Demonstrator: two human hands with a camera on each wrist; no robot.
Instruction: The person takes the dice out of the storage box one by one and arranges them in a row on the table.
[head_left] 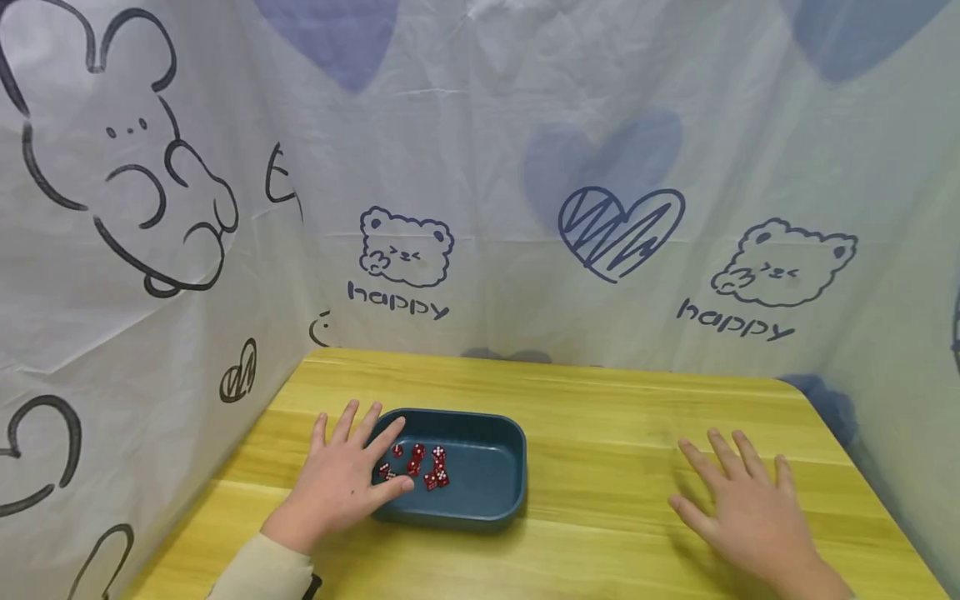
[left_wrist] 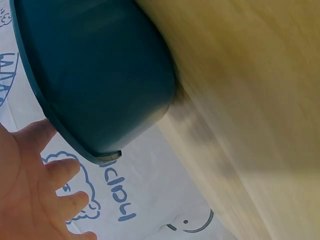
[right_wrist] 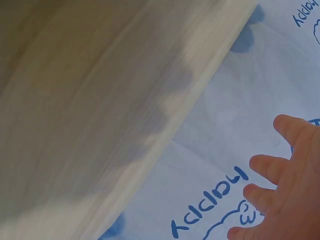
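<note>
A dark teal rectangular tray (head_left: 487, 492) with raised walls stands on the table, left of its middle. Several red dice (head_left: 416, 458) with white pips lie in the tray's left half. Over the tray's left end is my left hand (head_left: 341, 479), fingers spread, thumb and index finger reaching across the rim. In the left wrist view the tray's outer wall (left_wrist: 100, 75) looms large beside that hand; whether they touch I cannot tell. Well to the right of the tray, my right hand (head_left: 757, 517) hovers above the table with fingers spread, holding nothing.
The yellow wood-grain table (head_left: 600, 467) carries the tray. White cloth (head_left: 495, 275) printed with hearts, bears and the word "happy" hangs behind the table's back edge, and more cloth (head_left: 150, 333) hangs along the left and right sides.
</note>
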